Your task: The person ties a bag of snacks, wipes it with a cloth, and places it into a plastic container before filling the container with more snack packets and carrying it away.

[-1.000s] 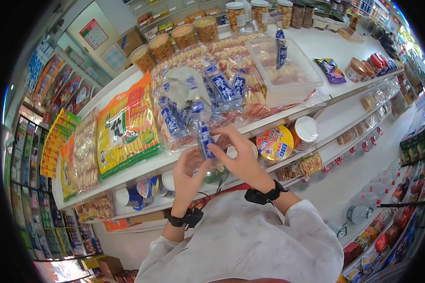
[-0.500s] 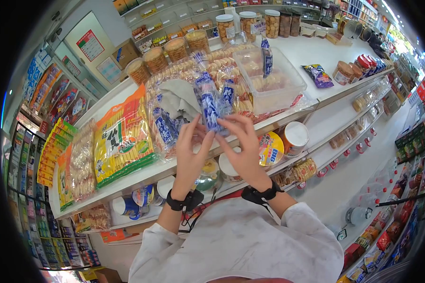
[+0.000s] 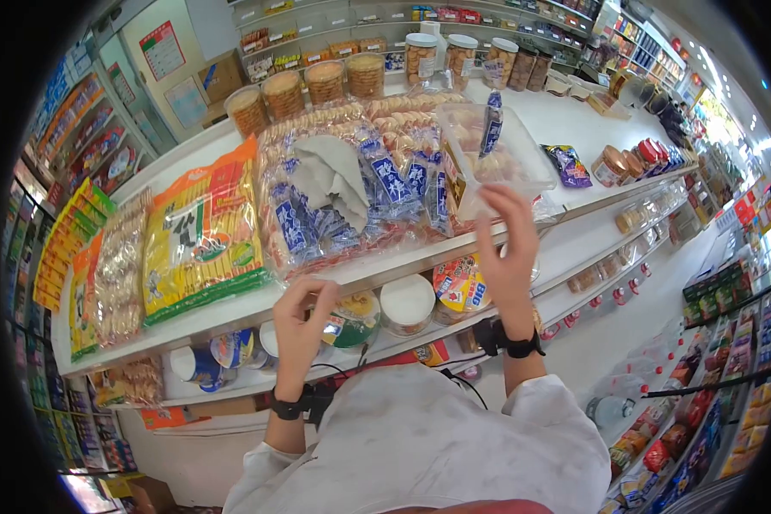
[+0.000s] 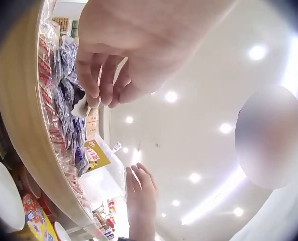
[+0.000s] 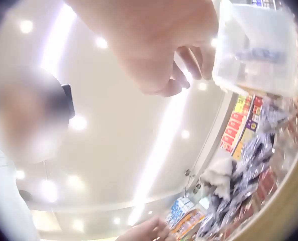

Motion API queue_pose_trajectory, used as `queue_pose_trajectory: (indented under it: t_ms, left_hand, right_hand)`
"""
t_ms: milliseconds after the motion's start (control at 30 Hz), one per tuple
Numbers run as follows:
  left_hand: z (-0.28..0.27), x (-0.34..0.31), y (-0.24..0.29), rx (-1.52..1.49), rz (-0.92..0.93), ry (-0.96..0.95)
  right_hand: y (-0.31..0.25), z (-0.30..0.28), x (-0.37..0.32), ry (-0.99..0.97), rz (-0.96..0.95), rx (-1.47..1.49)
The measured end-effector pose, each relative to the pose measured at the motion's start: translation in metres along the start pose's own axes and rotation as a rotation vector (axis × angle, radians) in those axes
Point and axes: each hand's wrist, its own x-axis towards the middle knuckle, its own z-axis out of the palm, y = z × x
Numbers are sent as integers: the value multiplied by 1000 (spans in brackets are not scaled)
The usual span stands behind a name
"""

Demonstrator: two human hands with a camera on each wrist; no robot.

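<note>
Blue-and-white wrapped packets (image 3: pixel 391 181) lie in a pile on clear bags of round biscuits, beside a crumpled grey cloth (image 3: pixel 331 178). My left hand (image 3: pixel 304 321) hangs at the shelf's front edge with loosely bent fingers, holding nothing. In front of the clear plastic box (image 3: pixel 522 163), my right hand (image 3: pixel 510 248) is raised, fingers loosely bent and nothing in them. One blue packet (image 3: pixel 492 124) stands at the box. In the right wrist view the box (image 5: pixel 259 50) is beside my right hand (image 5: pixel 164 50).
Yellow-and-orange snack bags (image 3: pixel 204 236) lie on the left of the shelf. Round tubs (image 3: pixel 324 83) and jars (image 3: pixel 421 60) line the back. A purple packet (image 3: pixel 567 166) lies to the right. Tubs of noodles (image 3: pixel 460 284) fill the lower shelf.
The blue packet that both hands held is no longer in them; similar packets lie on the pile. My hands have moved apart, the left toward the left and the right toward the box.
</note>
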Motion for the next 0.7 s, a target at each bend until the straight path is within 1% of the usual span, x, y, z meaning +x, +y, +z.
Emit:
queue_pose_trajectory:
  t_ms: [100, 200, 233, 333, 367, 500, 600, 700]
  left_hand:
    - [-5, -6, 1, -14, -57, 91]
    - [-10, -10, -1, -53, -83, 102]
    - [-11, -12, 0, -35, -71, 102]
    - [-16, -18, -4, -18, -106, 99]
    - [-17, -20, -7, -30, -84, 113]
    - [-21, -23, -18, -64, -132, 90]
    - [-24, -25, -21, -62, -146, 22]
    - [-27, -24, -24, -53, -153, 5]
  right_hand:
    - [19, 0, 5, 142, 100, 91]
    - [34, 1, -9, 212, 178, 138]
    - [35, 0, -16, 210, 200, 174]
    - [37, -12, -38, 211, 276, 113]
    - [42, -19, -44, 183, 273, 87]
    - [45, -52, -59, 156, 364, 27]
    - [37, -78, -56, 154, 378, -75]
    - [23, -91, -37, 208, 342, -122]
